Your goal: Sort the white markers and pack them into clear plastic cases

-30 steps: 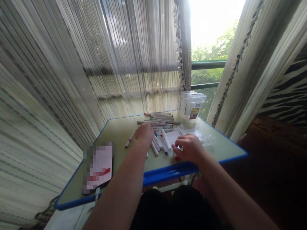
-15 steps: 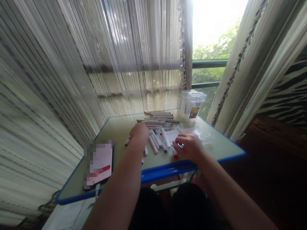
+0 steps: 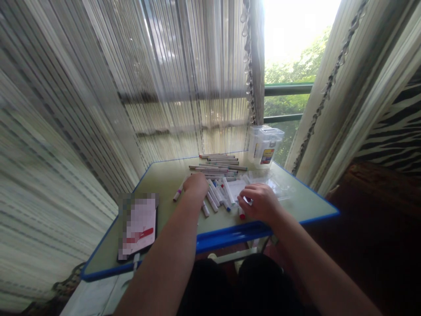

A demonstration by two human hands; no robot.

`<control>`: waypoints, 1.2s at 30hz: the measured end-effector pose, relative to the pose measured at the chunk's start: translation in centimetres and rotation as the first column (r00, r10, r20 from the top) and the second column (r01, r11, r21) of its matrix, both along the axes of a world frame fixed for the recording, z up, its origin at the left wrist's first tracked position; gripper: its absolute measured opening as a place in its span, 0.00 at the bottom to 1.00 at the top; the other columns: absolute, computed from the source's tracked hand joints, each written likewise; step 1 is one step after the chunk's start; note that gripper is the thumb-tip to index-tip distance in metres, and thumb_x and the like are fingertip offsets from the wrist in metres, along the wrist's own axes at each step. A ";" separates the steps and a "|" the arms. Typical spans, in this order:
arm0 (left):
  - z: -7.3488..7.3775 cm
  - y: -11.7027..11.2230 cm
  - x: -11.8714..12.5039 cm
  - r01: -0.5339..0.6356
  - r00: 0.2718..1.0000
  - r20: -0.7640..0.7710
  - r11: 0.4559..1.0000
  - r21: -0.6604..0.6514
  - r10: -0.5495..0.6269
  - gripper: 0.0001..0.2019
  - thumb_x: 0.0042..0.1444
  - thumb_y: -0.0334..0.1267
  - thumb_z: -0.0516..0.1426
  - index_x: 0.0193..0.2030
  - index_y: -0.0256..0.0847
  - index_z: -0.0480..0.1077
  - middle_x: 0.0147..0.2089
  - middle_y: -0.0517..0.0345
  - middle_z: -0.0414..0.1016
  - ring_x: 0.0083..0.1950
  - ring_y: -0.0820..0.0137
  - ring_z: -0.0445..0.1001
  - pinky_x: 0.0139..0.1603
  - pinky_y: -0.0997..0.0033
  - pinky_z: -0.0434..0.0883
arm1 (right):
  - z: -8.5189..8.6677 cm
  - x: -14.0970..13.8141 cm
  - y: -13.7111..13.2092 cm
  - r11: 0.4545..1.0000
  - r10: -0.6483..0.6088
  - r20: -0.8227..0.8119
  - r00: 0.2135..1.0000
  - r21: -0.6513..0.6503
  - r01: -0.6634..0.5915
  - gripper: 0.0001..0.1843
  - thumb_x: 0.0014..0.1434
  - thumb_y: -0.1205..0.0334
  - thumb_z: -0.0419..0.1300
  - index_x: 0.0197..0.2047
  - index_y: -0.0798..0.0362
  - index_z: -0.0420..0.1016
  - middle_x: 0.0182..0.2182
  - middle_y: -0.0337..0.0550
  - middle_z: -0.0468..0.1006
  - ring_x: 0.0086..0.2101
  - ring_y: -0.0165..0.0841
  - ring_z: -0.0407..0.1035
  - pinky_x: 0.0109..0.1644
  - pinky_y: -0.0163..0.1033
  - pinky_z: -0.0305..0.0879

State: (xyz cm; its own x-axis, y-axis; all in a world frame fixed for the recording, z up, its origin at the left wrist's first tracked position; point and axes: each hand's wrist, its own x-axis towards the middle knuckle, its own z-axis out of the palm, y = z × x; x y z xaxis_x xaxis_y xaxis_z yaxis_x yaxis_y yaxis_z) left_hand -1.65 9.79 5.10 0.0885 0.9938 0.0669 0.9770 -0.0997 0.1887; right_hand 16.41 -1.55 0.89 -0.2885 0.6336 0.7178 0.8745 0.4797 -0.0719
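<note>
My left hand rests knuckles-up on a spread of several white marker pens in the middle of a small green table with a blue rim. Its fingers curl down among the pens; what they grip is hidden. My right hand lies near the front edge with fingers bent around a red-tipped marker. A purple-capped marker lies just left of my left hand. More markers lie in rows at the far side.
A clear plastic box with a label stands at the table's far right corner. Clear plastic wrapping lies right of the pens. A dark tablet-like object sits front left. Striped curtains surround the table; a window is behind.
My left hand has shifted slightly over the pens, nudging a few about. My right hand has stayed in place on the red-tipped marker.
</note>
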 end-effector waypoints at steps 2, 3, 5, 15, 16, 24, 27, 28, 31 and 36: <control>0.0 -0.1 0.0 0.003 1.000 -0.012 1.000 0.005 -0.003 0.16 0.54 0.35 0.53 0.46 0.34 0.76 0.49 0.31 0.75 0.49 0.52 0.75 0.44 0.60 0.72 | 0.0 0.0 0.0 1.000 0.001 -0.001 1.000 0.001 -0.001 0.15 0.56 0.62 0.55 0.19 0.53 0.70 0.17 0.38 0.69 0.21 0.27 0.61 0.31 0.35 0.53; 0.1 -0.1 0.0 0.005 1.000 -0.019 1.000 0.005 -0.005 0.16 0.54 0.35 0.53 0.46 0.34 0.76 0.49 0.31 0.75 0.49 0.52 0.75 0.44 0.61 0.72 | 0.0 0.0 0.0 1.000 -0.001 -0.001 1.000 0.003 0.001 0.15 0.56 0.62 0.54 0.18 0.53 0.69 0.17 0.38 0.69 0.21 0.26 0.60 0.31 0.34 0.53; 0.2 -0.2 0.0 0.012 1.000 -0.024 1.000 0.002 -0.012 0.17 0.54 0.35 0.53 0.46 0.33 0.76 0.49 0.31 0.75 0.50 0.52 0.75 0.44 0.61 0.72 | 0.1 0.0 0.0 1.000 -0.006 -0.002 1.000 0.005 0.006 0.16 0.56 0.62 0.54 0.17 0.53 0.68 0.17 0.38 0.68 0.21 0.26 0.59 0.31 0.34 0.52; 0.4 1.2 -0.9 0.086 0.975 0.208 0.996 -0.030 -0.078 0.11 0.49 0.37 0.56 0.35 0.35 0.77 0.37 0.40 0.79 0.41 0.57 0.79 0.42 0.65 0.72 | -0.1 0.1 0.1 1.000 0.007 -0.001 1.000 0.006 -0.007 0.17 0.56 0.62 0.54 0.17 0.53 0.67 0.16 0.37 0.67 0.20 0.26 0.58 0.30 0.34 0.52; 0.6 1.1 -0.9 0.087 0.951 0.302 0.994 -0.062 -0.064 0.10 0.49 0.36 0.56 0.32 0.35 0.77 0.33 0.42 0.79 0.36 0.59 0.79 0.38 0.66 0.73 | -0.1 0.1 0.1 1.000 0.006 -0.001 1.000 0.005 -0.006 0.17 0.56 0.62 0.54 0.17 0.53 0.67 0.16 0.37 0.67 0.20 0.26 0.58 0.30 0.34 0.52; 1.8 0.1 -0.6 0.141 0.504 0.864 0.987 -0.072 -0.009 0.04 0.48 0.34 0.59 0.28 0.34 0.73 0.22 0.56 0.74 0.23 0.72 0.73 0.25 0.74 0.70 | 0.1 0.1 -0.1 0.999 0.032 -0.040 0.999 -0.007 -0.033 0.14 0.58 0.60 0.54 0.22 0.52 0.71 0.18 0.37 0.70 0.21 0.26 0.62 0.30 0.34 0.54; 1.5 -0.1 0.0 0.175 0.386 0.923 0.981 -0.078 0.004 0.06 0.47 0.35 0.62 0.30 0.35 0.73 0.23 0.57 0.75 0.24 0.72 0.74 0.26 0.75 0.71 | 0.1 0.0 -0.3 0.997 0.055 -0.048 0.997 0.056 -0.052 0.10 0.57 0.56 0.56 0.31 0.52 0.74 0.21 0.37 0.72 0.23 0.28 0.64 0.31 0.34 0.57; 1.4 -0.2 0.2 0.191 0.351 0.936 0.977 -0.095 0.023 0.06 0.47 0.35 0.62 0.31 0.34 0.73 0.24 0.57 0.76 0.24 0.72 0.74 0.26 0.75 0.71 | 0.1 0.0 -0.3 0.995 0.057 -0.034 0.998 0.084 -0.054 0.10 0.56 0.55 0.57 0.34 0.52 0.75 0.22 0.38 0.72 0.24 0.29 0.65 0.32 0.35 0.59; 1.0 -0.3 0.7 0.244 0.255 0.963 0.958 -0.152 0.087 0.06 0.48 0.34 0.63 0.32 0.34 0.73 0.25 0.56 0.77 0.25 0.73 0.75 0.26 0.77 0.71 | 0.0 0.0 -0.4 0.986 0.055 0.025 0.998 0.157 -0.058 0.13 0.56 0.55 0.57 0.41 0.54 0.74 0.28 0.44 0.75 0.30 0.33 0.68 0.35 0.38 0.63; 0.6 0.1 0.6 0.319 0.141 0.983 0.934 -0.161 0.121 0.05 0.50 0.33 0.63 0.32 0.32 0.73 0.26 0.55 0.77 0.26 0.76 0.75 0.27 0.80 0.72 | -0.2 0.1 0.0 0.983 0.069 0.051 0.996 0.166 -0.077 0.15 0.57 0.59 0.57 0.47 0.53 0.72 0.34 0.46 0.77 0.33 0.35 0.69 0.37 0.39 0.66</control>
State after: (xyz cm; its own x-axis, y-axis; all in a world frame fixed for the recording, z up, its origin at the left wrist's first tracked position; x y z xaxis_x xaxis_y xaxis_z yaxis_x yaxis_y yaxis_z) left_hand -1.05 9.87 5.70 0.2664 0.9616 -0.0666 -0.0710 0.0885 0.9935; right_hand 16.53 -1.58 0.67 -0.3640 0.4813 0.7974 0.8374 0.5440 0.0539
